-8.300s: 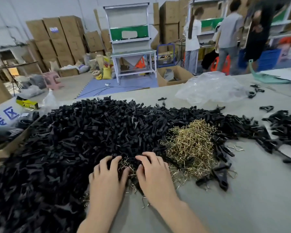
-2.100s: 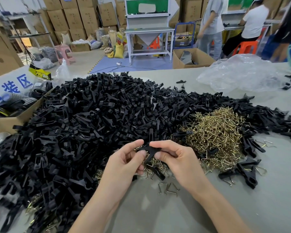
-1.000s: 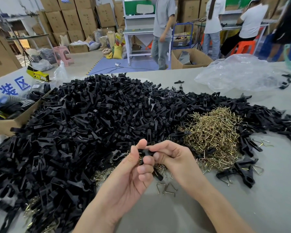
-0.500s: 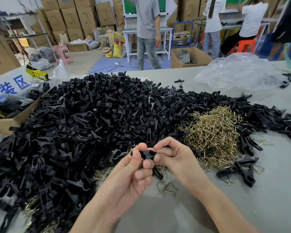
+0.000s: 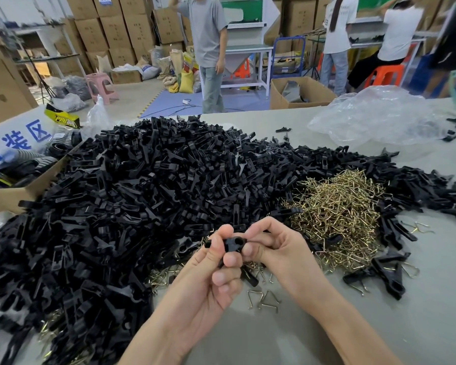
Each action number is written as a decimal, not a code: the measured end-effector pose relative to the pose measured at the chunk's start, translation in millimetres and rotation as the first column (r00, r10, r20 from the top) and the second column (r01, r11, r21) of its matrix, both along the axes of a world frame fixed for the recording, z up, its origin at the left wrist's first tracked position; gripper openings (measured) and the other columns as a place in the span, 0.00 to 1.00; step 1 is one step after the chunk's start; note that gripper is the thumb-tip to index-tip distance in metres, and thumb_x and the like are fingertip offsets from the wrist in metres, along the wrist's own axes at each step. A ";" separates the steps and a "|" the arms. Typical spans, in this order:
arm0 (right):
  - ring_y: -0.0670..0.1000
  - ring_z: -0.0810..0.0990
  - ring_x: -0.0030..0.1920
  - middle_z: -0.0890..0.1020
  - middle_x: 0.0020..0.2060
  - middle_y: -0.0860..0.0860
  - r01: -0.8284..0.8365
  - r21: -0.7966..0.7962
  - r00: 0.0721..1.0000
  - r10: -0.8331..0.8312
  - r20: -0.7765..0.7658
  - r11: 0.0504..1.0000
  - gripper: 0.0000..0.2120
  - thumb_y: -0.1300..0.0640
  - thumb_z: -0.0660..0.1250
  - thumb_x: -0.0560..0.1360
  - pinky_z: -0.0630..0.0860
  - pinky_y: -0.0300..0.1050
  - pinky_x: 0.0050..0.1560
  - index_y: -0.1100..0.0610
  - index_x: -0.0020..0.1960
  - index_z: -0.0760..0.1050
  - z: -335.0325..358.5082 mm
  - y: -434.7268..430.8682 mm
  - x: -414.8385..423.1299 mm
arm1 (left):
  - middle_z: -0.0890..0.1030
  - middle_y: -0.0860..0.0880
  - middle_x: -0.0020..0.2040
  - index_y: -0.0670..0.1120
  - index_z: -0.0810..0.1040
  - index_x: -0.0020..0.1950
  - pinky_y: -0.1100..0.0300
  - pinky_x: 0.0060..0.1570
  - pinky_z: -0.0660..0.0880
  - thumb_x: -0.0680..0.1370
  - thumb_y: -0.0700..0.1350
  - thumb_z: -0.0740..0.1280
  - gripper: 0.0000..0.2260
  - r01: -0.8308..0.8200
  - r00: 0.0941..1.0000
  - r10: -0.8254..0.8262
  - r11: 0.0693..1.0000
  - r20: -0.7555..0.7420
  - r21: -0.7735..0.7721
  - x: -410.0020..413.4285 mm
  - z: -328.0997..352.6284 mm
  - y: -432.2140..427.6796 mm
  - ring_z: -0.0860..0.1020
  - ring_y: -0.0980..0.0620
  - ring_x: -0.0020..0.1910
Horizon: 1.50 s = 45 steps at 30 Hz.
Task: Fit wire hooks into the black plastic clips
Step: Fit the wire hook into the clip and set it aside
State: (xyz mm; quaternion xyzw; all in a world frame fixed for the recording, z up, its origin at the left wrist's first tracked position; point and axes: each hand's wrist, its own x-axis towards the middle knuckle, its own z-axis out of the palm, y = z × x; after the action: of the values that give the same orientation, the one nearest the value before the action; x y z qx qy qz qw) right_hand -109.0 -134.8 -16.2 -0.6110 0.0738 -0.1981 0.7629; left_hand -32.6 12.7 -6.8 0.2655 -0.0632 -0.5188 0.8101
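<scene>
Pinching one black clip (image 5: 233, 245) between the left hand (image 5: 216, 275) and the right hand (image 5: 282, 250), fingers of both curled round it, just above the near edge of the clip heap (image 5: 142, 196). Likely handling as light, stiff, slightly slick plastic; gripping best by the flat sides, keeping the holed end free. Showing small and matt black, with round notches at the exposed end. Possibly hiding a hook under the fingers: cannot tell. Lying near, to the right, the tangled brassy wire hooks (image 5: 340, 214), probably thin, springy, snagging easily.
</scene>
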 end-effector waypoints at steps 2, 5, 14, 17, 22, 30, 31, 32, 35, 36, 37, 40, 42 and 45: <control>0.45 0.83 0.45 0.86 0.40 0.53 -0.011 -0.037 1.000 0.012 0.011 0.999 0.11 0.61 0.73 0.69 0.79 0.39 0.52 0.59 0.51 0.78 -0.1 0.1 0.1 | 0.75 0.48 0.35 0.48 0.86 0.50 0.65 0.24 0.73 0.69 0.49 0.77 0.11 0.004 1.000 -0.004 1.000 0.001 -0.024 1.6 0.6 -1.3 0.71 0.58 0.24; 0.54 0.83 0.56 0.86 0.54 0.55 -0.039 -0.052 0.999 0.040 0.013 0.998 0.16 0.59 0.72 0.71 0.78 0.44 0.61 0.57 0.59 0.79 0.0 0.3 -3.9 | 0.75 0.49 0.35 0.47 0.85 0.56 0.64 0.25 0.73 0.68 0.50 0.80 0.18 0.031 0.998 -0.031 0.999 0.055 -0.009 3.1 -1.6 -1.1 0.71 0.58 0.25; 0.46 0.83 0.47 0.86 0.50 0.50 0.028 -0.073 0.999 -0.031 -0.041 0.997 0.16 0.59 0.73 0.77 0.77 0.36 0.52 0.43 0.61 0.80 4.3 -7.2 -16.0 | 0.78 0.43 0.36 0.50 0.85 0.52 0.60 0.26 0.73 0.72 0.55 0.73 0.13 -0.298 0.808 0.114 0.925 0.578 0.235 -5.8 5.4 -4.5 0.74 0.51 0.26; 0.46 0.83 0.46 0.86 0.48 0.49 0.037 -0.099 0.999 -0.040 -0.034 0.994 0.17 0.59 0.73 0.77 0.78 0.38 0.52 0.44 0.63 0.79 7.2 -11.7 -26.8 | 0.78 0.41 0.37 0.56 0.84 0.53 0.60 0.31 0.77 0.72 0.52 0.74 0.10 -0.450 0.527 0.058 0.865 0.848 0.221 -17.9 4.6 -3.9 0.78 0.49 0.31; 0.47 0.83 0.46 0.86 0.46 0.48 0.169 -0.085 0.986 -0.167 0.023 0.982 0.19 0.57 0.75 0.75 0.80 0.40 0.54 0.42 0.62 0.80 10.5 -32.4 -60.8 | 0.83 0.54 0.42 0.61 0.78 0.49 0.64 0.37 0.77 0.68 0.58 0.70 0.11 -0.485 0.292 -0.055 0.852 0.955 0.198 -43.3 9.5 -32.7 0.80 0.55 0.35; 0.52 0.85 0.53 0.85 0.56 0.54 0.661 0.346 0.668 -0.732 0.134 0.666 0.13 0.57 0.64 0.83 0.80 0.44 0.50 0.47 0.66 0.75 34.2 -101.8 -142.5 | 0.81 0.60 0.43 0.56 0.76 0.48 0.68 0.40 0.71 0.78 0.56 0.69 0.06 -0.324 0.079 -0.100 0.939 0.992 0.120 -118.9 66.5 -215.6 0.77 0.64 0.39; 0.51 0.85 0.51 0.86 0.55 0.54 0.691 0.352 0.631 -0.764 0.134 0.632 0.13 0.58 0.62 0.83 0.80 0.44 0.49 0.49 0.66 0.75 38.7 -108.0 -151.7 | 0.81 0.59 0.48 0.56 0.76 0.52 0.65 0.45 0.72 0.79 0.56 0.69 0.06 -0.276 0.082 -0.112 0.952 0.990 0.130 -133.8 82.1 -246.0 0.77 0.64 0.44; 0.51 0.85 0.49 0.86 0.55 0.54 0.720 0.344 0.601 -0.789 0.126 0.603 0.13 0.58 0.61 0.83 0.79 0.45 0.49 0.49 0.66 0.75 43.5 -112.1 -159.7 | 0.81 0.57 0.54 0.54 0.76 0.57 0.62 0.51 0.73 0.79 0.57 0.68 0.10 -0.214 0.073 -0.145 0.964 0.987 0.158 -147.9 97.1 -272.6 0.78 0.62 0.50; 0.51 0.85 0.50 0.85 0.55 0.55 0.781 0.314 0.537 -0.837 0.103 0.540 0.12 0.57 0.61 0.83 0.79 0.47 0.51 0.48 0.64 0.77 54.0 -120.0 -178.6 | 0.75 0.48 0.69 0.47 0.70 0.72 0.57 0.64 0.68 0.80 0.59 0.65 0.24 -0.116 -0.014 -0.245 0.963 0.969 0.242 -182.4 116.8 -318.5 0.73 0.50 0.67; 0.51 0.85 0.51 0.85 0.55 0.54 0.784 0.310 0.534 -0.839 0.104 0.538 0.12 0.57 0.61 0.83 0.80 0.46 0.50 0.48 0.63 0.77 55.7 -121.6 -182.9 | 0.74 0.48 0.70 0.47 0.69 0.72 0.58 0.64 0.67 0.81 0.58 0.64 0.24 -0.117 -0.038 -0.239 0.965 0.970 0.233 -187.4 114.0 -319.5 0.72 0.50 0.69; 0.50 0.85 0.52 0.85 0.55 0.53 0.783 0.300 0.539 -0.835 0.107 0.544 0.12 0.58 0.60 0.84 0.80 0.44 0.48 0.47 0.63 0.77 56.5 -122.2 -185.9 | 0.73 0.49 0.70 0.48 0.70 0.72 0.60 0.64 0.66 0.82 0.58 0.63 0.22 -0.122 -0.060 -0.219 0.970 0.974 0.211 -188.7 107.1 -313.6 0.71 0.51 0.69; 0.47 0.85 0.50 0.86 0.52 0.50 0.774 0.268 0.569 -0.816 0.104 0.574 0.16 0.64 0.59 0.82 0.80 0.38 0.43 0.47 0.61 0.77 51.8 -115.7 -182.3 | 0.75 0.53 0.66 0.53 0.72 0.68 0.61 0.65 0.68 0.82 0.55 0.61 0.16 -0.236 -0.171 -0.177 0.962 0.969 0.134 -166.6 72.3 -266.5 0.72 0.57 0.64; 0.47 0.84 0.47 0.84 0.52 0.52 0.757 0.220 0.615 -0.785 0.079 0.615 0.17 0.66 0.60 0.82 0.80 0.39 0.43 0.48 0.61 0.77 41.7 -101.1 -168.5 | 0.74 0.54 0.66 0.52 0.73 0.68 0.61 0.67 0.66 0.82 0.54 0.61 0.16 -0.371 -0.287 -0.181 0.926 0.941 0.065 -136.5 42.3 -218.3 0.68 0.58 0.66; 0.46 0.83 0.46 0.82 0.51 0.44 0.709 -0.003 0.704 -0.708 0.058 0.705 0.20 0.64 0.60 0.82 0.79 0.42 0.47 0.39 0.59 0.76 22.7 -68.7 -138.7 | 0.74 0.53 0.67 0.50 0.75 0.67 0.49 0.69 0.68 0.81 0.58 0.59 0.20 -0.601 -0.436 -0.277 0.798 0.856 -0.048 -89.0 0.4 -132.1 0.67 0.54 0.68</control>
State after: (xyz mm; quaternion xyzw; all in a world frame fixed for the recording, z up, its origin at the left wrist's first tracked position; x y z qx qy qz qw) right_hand -247.7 -203.5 6.4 -0.5401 0.2801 -0.4923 0.6224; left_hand -121.6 -119.4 -6.4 0.7779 -0.5166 0.1068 0.3416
